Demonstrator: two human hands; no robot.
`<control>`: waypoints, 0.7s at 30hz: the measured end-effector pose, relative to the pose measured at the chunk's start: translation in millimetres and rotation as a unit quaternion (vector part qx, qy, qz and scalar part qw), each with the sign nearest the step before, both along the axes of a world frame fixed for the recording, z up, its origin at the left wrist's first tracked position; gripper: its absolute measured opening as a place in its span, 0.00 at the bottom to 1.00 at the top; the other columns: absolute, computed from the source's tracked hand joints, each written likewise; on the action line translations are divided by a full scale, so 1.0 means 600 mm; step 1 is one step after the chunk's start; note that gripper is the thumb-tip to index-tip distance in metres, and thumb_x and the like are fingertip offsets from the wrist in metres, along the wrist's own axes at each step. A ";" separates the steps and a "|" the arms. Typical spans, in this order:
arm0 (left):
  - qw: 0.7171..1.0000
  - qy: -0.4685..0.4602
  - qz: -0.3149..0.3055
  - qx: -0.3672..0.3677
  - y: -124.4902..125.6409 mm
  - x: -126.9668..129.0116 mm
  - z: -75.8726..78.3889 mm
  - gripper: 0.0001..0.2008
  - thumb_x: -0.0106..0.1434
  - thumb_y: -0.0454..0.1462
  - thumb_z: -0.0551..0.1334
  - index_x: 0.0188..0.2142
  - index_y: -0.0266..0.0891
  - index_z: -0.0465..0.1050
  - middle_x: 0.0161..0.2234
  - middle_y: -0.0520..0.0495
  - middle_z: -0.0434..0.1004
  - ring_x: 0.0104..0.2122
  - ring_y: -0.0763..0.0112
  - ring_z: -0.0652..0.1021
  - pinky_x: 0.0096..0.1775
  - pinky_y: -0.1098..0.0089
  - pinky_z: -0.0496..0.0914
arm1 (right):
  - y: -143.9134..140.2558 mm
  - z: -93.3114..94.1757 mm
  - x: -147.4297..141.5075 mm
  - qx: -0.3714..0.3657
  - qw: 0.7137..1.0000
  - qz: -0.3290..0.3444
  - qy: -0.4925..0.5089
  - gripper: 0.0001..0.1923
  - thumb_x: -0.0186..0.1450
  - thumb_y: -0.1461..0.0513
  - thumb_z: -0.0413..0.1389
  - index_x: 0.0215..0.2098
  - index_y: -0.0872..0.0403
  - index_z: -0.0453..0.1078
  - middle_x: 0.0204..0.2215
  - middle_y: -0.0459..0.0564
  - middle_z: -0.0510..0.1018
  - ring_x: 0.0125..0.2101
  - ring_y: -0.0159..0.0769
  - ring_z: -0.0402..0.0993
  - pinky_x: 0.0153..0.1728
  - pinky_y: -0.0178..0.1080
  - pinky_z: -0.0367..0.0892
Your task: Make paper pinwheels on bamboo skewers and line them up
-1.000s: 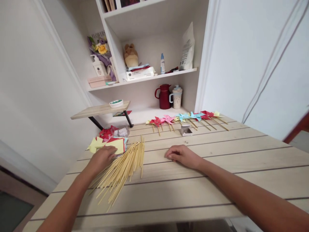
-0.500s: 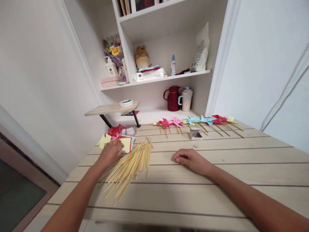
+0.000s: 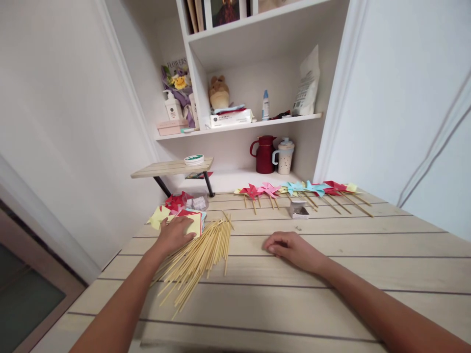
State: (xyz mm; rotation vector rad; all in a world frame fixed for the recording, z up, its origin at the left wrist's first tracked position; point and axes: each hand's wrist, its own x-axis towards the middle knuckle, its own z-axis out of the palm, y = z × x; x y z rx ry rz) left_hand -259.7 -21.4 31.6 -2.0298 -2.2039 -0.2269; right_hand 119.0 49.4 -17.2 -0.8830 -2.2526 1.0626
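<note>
The left hand lies flat with fingers spread on the paper squares, sticks just right of it. The right hand rests loosely curled, holding nothing, on the plank table; pinwheels and white shelves lie beyond.

A single head-worn camera looked forward and down over the wooden table from its near edge, facing the white shelf unit at the table's far side. The near planks lay close beneath the lens, both forearms reaching in from below; the shelf unit stood farther off. No second view shared the scene.
</note>
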 end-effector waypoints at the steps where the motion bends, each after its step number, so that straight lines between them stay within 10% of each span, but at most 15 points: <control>1: 1.000 -0.005 0.005 0.004 0.001 0.004 0.000 0.18 0.61 0.43 0.60 0.50 0.46 0.73 0.57 0.42 0.73 0.58 0.51 0.69 0.61 0.43 0.46 | 0.001 -0.001 0.000 -0.005 1.000 0.003 0.002 0.10 0.64 0.60 0.53 0.35 0.52 0.77 0.30 0.49 0.79 0.30 0.36 0.71 0.33 0.37 0.66; 9: 0.994 -0.040 0.058 0.079 0.013 0.019 0.002 0.13 0.64 0.41 0.55 0.37 0.41 0.77 0.43 0.44 0.81 0.46 0.52 0.77 0.59 0.40 0.46 | 0.006 -0.011 0.000 -0.034 0.999 0.010 0.021 0.11 0.65 0.58 0.54 0.36 0.53 0.76 0.30 0.49 0.77 0.29 0.36 0.69 0.32 0.37 0.64; 21: 0.950 -0.069 0.164 0.257 0.019 0.006 0.024 0.12 0.64 0.37 0.56 0.35 0.42 0.79 0.49 0.40 0.78 0.50 0.52 0.74 0.57 0.45 0.48 | -0.001 -0.009 0.000 -0.042 0.998 0.002 0.051 0.10 0.65 0.58 0.54 0.37 0.53 0.76 0.27 0.47 0.74 0.28 0.35 0.67 0.31 0.37 0.62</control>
